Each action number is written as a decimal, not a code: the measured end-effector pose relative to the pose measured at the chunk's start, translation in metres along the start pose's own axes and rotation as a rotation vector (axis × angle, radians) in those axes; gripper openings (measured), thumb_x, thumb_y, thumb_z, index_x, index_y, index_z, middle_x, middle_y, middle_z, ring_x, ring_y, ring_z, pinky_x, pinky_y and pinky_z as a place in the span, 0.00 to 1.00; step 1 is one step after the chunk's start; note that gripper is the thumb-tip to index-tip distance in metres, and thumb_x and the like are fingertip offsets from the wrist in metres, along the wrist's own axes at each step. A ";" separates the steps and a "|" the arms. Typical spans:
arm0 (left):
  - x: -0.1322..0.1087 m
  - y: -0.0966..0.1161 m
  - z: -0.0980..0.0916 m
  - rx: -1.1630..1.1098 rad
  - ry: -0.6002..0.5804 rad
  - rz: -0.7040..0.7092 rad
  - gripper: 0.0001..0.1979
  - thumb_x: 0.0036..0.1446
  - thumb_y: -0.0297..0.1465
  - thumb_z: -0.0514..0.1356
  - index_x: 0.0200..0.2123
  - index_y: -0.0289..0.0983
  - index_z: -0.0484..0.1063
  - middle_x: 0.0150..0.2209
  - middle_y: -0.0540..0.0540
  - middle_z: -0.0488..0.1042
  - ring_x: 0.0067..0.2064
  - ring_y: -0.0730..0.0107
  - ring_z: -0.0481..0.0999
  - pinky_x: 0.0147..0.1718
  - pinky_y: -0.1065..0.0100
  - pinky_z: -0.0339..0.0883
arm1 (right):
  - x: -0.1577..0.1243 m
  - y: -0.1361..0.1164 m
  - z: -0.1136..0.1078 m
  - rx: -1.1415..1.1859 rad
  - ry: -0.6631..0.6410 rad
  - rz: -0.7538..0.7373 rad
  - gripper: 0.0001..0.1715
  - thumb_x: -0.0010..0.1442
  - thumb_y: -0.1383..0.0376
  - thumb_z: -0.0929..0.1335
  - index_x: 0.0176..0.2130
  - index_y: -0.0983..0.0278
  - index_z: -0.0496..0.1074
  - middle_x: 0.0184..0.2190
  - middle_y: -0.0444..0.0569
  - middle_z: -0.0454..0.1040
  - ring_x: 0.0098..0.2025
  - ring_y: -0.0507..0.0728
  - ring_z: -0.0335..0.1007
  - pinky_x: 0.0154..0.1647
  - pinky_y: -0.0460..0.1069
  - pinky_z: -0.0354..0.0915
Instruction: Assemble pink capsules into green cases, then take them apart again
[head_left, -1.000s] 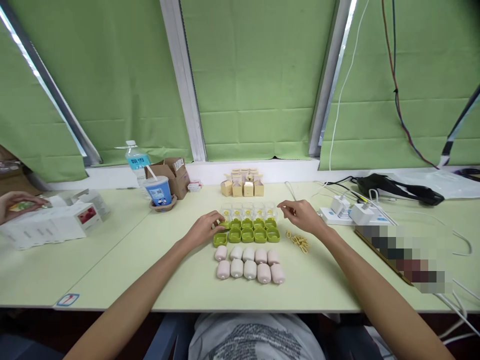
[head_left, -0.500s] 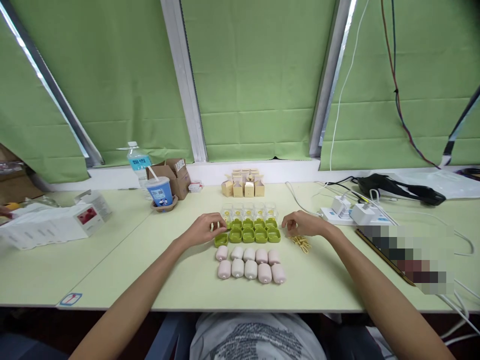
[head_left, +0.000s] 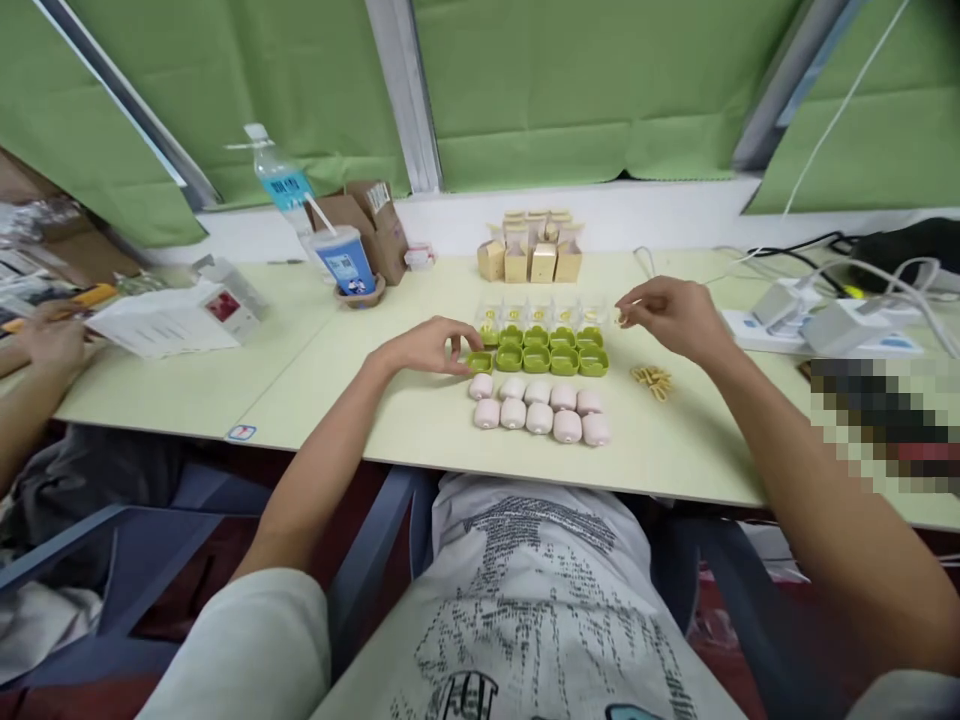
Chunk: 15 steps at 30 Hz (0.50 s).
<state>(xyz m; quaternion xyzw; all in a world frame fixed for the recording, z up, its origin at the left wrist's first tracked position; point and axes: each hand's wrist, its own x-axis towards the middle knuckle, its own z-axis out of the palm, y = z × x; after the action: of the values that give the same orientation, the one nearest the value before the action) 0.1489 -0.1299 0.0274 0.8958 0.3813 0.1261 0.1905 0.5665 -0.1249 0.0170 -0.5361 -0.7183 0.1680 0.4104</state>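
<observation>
Two rows of small green cups with scalloped rims stand mid-table, with clear containers with yellow marks behind them. My left hand has thumb and index finger curled around the left edge of the front-left green cup. To the right of the cups, my right hand is raised in a pinch on a small pale piece, too small to name. Below it lies a pile of short yellowish pieces. Two rows of pale pink and whitish rounded objects sit in front of the cups.
Small open cardboard boxes stand at the back. A blue cup with a straw, a bottle and a brown box are back left. White cartons and another person's hand are far left; a power strip is right.
My view has tilted down and shifted left. My right hand has risen from beside the yellowish pile, pinching a small pale piece. My left hand stays at the front-left green cup.
</observation>
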 end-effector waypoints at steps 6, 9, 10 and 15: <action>-0.003 -0.003 -0.006 0.015 0.166 0.068 0.22 0.53 0.42 0.74 0.48 0.36 0.85 0.42 0.44 0.85 0.38 0.67 0.81 0.37 0.69 0.76 | -0.012 -0.020 0.014 0.306 0.022 -0.036 0.16 0.50 0.57 0.85 0.35 0.59 0.83 0.33 0.51 0.86 0.38 0.65 0.85 0.41 0.60 0.82; 0.011 0.010 -0.002 -0.071 0.436 0.166 0.21 0.56 0.43 0.73 0.49 0.37 0.84 0.47 0.41 0.82 0.44 0.64 0.83 0.38 0.68 0.81 | -0.017 -0.031 0.023 0.423 -0.002 -0.124 0.19 0.52 0.54 0.85 0.34 0.60 0.81 0.28 0.48 0.83 0.32 0.62 0.84 0.38 0.59 0.83; 0.019 0.016 0.003 -0.088 0.493 0.209 0.21 0.57 0.43 0.73 0.49 0.37 0.83 0.48 0.40 0.81 0.45 0.64 0.83 0.39 0.67 0.82 | -0.019 -0.034 0.026 0.447 -0.005 -0.150 0.19 0.53 0.53 0.85 0.34 0.61 0.81 0.27 0.47 0.82 0.30 0.61 0.83 0.36 0.59 0.83; 0.063 0.046 0.040 -0.012 0.500 0.529 0.14 0.61 0.32 0.69 0.50 0.38 0.79 0.53 0.39 0.80 0.51 0.56 0.83 0.46 0.57 0.83 | -0.034 -0.051 0.041 0.505 0.060 -0.242 0.16 0.57 0.53 0.83 0.38 0.60 0.85 0.34 0.49 0.84 0.34 0.61 0.86 0.41 0.58 0.85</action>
<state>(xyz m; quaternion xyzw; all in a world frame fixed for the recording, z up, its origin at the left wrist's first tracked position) 0.2349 -0.1228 0.0170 0.9037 0.1705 0.3885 0.0576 0.5053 -0.1663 0.0130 -0.3319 -0.7001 0.2753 0.5691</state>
